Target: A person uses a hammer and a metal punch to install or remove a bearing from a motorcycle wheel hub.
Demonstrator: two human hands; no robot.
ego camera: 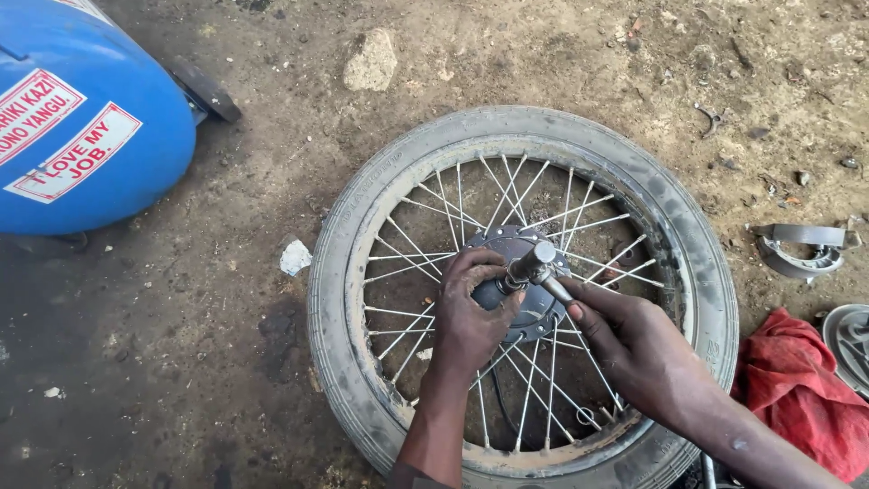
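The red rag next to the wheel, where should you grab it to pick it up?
Pinch the red rag at its bunched-up top fold, coming from above. It lies crumpled on the dirt ground beside the tyre, so its raised folds are easiest to catch. Both hands are busy on the hub.

A spoked wheel point(523, 294) with a worn tyre lies flat on the dirt ground point(181, 362). The left hand point(471, 312) grips the hub point(516, 249) at its centre, fingers curled around a metal axle point(534, 263). The right hand point(634, 349) holds a thin metal tool point(557, 288) against that axle. A red rag point(797, 398) lies just right of the tyre, a blue tank point(81, 109) at upper left.
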